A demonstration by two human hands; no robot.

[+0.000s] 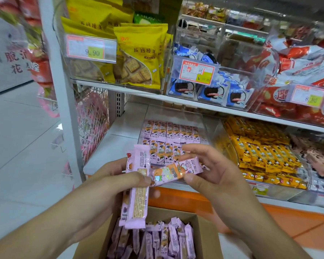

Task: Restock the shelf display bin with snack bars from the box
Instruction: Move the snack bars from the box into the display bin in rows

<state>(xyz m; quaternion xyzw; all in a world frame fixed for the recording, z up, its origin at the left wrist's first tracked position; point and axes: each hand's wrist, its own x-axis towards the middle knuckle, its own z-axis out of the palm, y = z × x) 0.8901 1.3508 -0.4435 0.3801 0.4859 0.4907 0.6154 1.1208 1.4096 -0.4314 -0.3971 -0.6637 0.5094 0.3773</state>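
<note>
Nearest the camera, the cardboard box (204, 232) is sitting on the floor, packed with purple snack bars (168, 238). Just above it, the left hand (108, 186) is clutching a couple of upright bars (138, 191) in a closed grip, while the right hand (211, 171) is pinching a single tilted bar (178, 171) between thumb and fingertips. Beyond, the clear display bin (174, 116) is already holding rows of the same bars. With the left-hand bars overlapping loosely, one is probably at risk of sliding out and dropping beside the box, and a crooked placement could be disturbing the tidy rows. Farther back, yellow bags (137, 58) are filling the upper shelf.
</note>
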